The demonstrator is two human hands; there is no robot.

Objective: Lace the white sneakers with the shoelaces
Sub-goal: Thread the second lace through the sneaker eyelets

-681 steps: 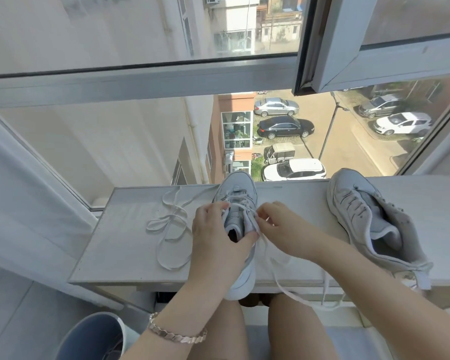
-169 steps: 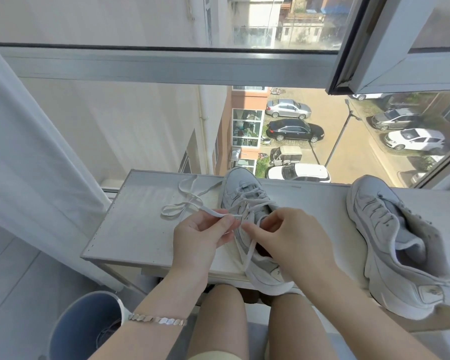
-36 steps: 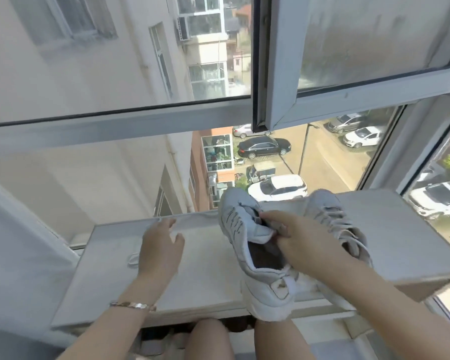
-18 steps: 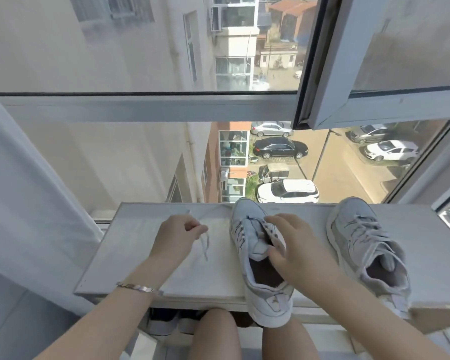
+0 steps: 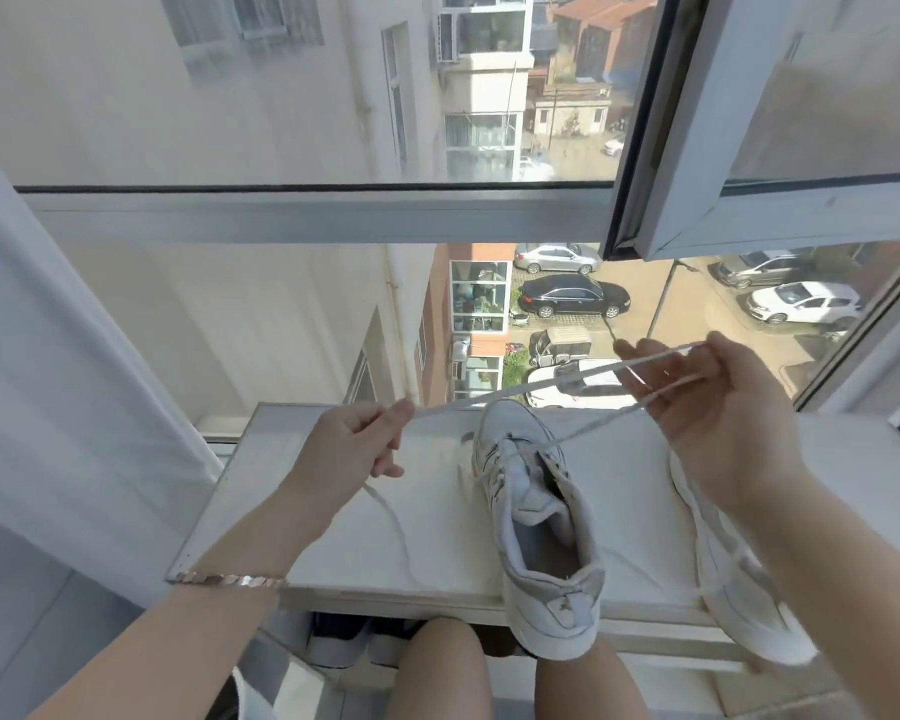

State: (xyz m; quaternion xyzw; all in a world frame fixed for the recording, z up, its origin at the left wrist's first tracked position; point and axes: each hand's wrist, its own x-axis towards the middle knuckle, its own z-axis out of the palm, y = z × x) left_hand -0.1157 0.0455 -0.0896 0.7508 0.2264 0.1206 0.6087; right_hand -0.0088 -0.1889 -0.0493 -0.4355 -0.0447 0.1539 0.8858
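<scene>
With left hand (image 5: 357, 444) fingers (image 5: 392, 426) pinching the shoelace (image 5: 541, 384) and right hand (image 5: 723, 407) fingers hooked through its loop, holds it taut left to right above the desk (image 5: 333, 543); leads down-left from the right hand to the white sneaker (image 5: 541, 537)'s far eyelets.

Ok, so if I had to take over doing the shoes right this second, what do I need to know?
Left hand: pinches the flat white shoelace; the loose tail trails over the white window shelf.
Right hand: holds the same lace round its fingers, drawn taut up from the eyelets near the toe.
Things: the white leather sneaker being laced stands mid-shelf, heel over the near edge. The second white sneaker lies to its right, mostly behind the forearm.
Done: lace started at the toe end, it seems.
Left: thread the upper eyelets, which look empty, then check the second sneaker.
</scene>
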